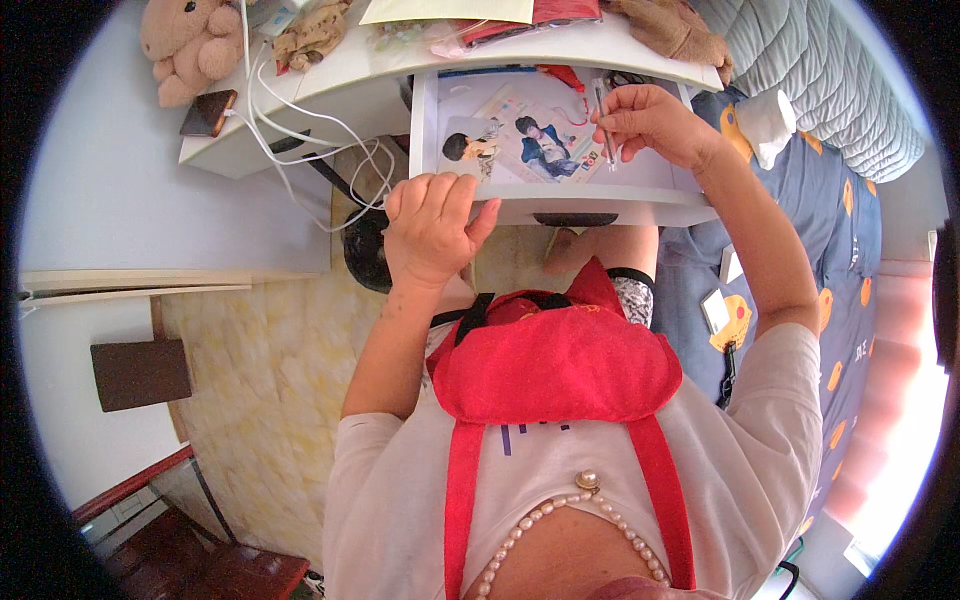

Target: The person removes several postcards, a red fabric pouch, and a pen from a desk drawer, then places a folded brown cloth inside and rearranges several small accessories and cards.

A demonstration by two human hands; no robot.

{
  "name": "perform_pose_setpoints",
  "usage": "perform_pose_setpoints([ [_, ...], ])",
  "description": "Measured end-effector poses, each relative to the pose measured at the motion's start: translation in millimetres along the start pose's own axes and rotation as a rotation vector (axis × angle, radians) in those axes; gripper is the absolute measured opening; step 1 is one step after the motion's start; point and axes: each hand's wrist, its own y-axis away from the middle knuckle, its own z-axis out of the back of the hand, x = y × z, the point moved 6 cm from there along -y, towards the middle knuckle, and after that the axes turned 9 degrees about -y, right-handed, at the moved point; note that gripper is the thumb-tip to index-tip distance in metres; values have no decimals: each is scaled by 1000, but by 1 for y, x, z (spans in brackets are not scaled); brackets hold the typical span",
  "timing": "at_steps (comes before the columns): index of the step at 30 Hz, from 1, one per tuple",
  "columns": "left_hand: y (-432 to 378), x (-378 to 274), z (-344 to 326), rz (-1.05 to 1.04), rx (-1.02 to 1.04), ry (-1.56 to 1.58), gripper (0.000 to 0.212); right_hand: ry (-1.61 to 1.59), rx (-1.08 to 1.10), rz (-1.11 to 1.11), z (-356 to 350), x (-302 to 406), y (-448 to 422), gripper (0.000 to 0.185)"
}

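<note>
A white desk drawer (645,196) is pulled out before me. At its front left corner, my left hand (435,225) grips the front panel, thumb out to the right. My right hand (651,124) is over the drawer's right side, pinching a slim clear pen-like stick (606,135) between thumb and fingers. Below it in the drawer lie a picture card of a person in a blue jacket (553,154) and a smaller picture card (472,146). Towards the back are a red tasselled item (562,76) and a dark cord (626,78), partly covered by the desk edge.
On the white desktop (337,71) lie a plush toy (191,52), a phone (208,112) with a white cable (289,161), and a red packet (517,26). A bed with a blue patterned sheet (795,247) flanks my right; a white paper roll (769,124) and small white boxes (716,311) lie there.
</note>
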Motion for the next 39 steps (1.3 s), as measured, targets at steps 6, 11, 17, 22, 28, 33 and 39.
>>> perform_pose_setpoints([
  [6, 1, 0, 0, -8, -19, -14, 31, -6, -57, 36, -2, 3, 0, 14],
  [11, 1, 0, 0, -9, -2, -23, 31, 1, -71, 47, -2, 4, -1, 14],
  [17, 1, 0, -1, -8, -14, -7, 31, -38, -55, 65, -4, 5, -3, 14],
  [22, 1, -1, 0, -5, -11, -2, 31, -75, -36, 88, -3, 3, -6, 14],
  [28, 0, -1, 1, -9, -3, -5, 31, -24, -72, 83, -6, 5, -3, 17],
  [33, 0, -2, 1, -5, 14, -19, 30, 26, -93, 134, -15, 10, 2, 30],
  [39, 0, -1, 1, -3, 18, -25, 29, 123, -117, 63, -10, 13, 1, 27],
])
